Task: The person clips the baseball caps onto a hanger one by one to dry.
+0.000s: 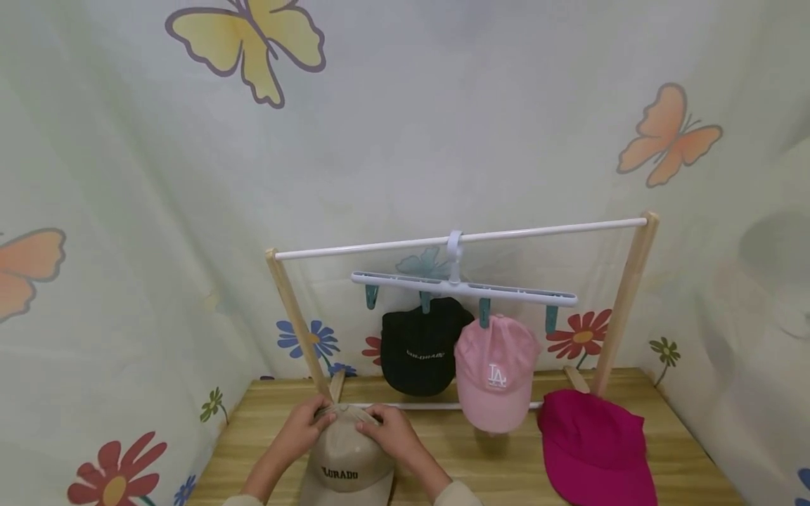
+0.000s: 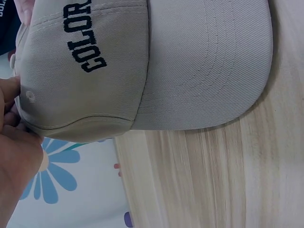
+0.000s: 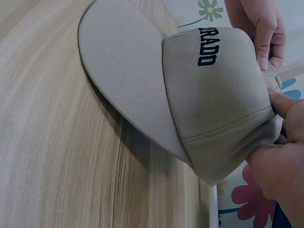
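By the fingers (image 1: 325, 421) of the left hand (image 1: 302, 429) and the right hand (image 1: 396, 433), a beige cap (image 1: 351, 448) is pinched at the top of its crown, one hand at each side. Its brim is turned toward the person, over the desk (image 1: 468, 457). Beyond it, a black cap (image 1: 414, 334) and a pink cap (image 1: 477, 355) are suspended by green clips (image 1: 484, 313) from a white hanger (image 1: 405, 283), hooked over a rack's rod (image 1: 373, 247). At the right, a magenta cap (image 1: 591, 439) is laid on the desk.

Seems a booth, w/ butterfly-print sheeting (image 1: 506, 140) on 3 sides of tbl (image 1: 506, 471).
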A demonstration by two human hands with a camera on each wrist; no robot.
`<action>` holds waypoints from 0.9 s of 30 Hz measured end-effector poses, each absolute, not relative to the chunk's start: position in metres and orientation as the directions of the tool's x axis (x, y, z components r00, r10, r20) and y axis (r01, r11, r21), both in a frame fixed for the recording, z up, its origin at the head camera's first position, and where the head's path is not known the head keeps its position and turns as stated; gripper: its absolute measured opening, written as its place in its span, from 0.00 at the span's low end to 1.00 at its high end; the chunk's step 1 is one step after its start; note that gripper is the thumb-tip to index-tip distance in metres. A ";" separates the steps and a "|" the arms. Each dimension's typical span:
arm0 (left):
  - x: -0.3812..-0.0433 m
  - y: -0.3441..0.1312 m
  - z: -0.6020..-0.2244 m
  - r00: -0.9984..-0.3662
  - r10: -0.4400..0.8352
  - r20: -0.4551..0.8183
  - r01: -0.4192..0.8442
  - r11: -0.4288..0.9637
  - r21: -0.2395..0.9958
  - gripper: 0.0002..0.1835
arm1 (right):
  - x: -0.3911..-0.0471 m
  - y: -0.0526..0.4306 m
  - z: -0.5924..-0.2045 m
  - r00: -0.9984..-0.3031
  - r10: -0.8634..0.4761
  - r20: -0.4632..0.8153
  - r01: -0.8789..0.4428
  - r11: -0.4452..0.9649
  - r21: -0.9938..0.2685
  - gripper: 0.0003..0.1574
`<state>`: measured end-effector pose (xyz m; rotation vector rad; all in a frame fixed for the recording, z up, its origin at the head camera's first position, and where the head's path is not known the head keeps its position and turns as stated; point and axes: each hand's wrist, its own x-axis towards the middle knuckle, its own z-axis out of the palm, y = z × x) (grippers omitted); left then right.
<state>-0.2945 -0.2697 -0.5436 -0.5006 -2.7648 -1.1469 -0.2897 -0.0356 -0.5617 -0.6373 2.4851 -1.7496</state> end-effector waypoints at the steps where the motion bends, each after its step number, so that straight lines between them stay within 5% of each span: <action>1: -0.294 -0.270 -0.545 -0.942 0.258 0.217 0.336 0.660 0.672 0.02 | -0.289 -0.036 -0.562 -0.916 -0.349 0.197 -0.303 0.283 -0.910 0.08; 27: -0.290 -0.266 -0.536 -0.947 0.202 0.248 0.320 0.639 0.700 0.02 | -0.284 -0.037 -0.546 -0.916 -0.328 0.230 -0.325 0.272 -0.905 0.07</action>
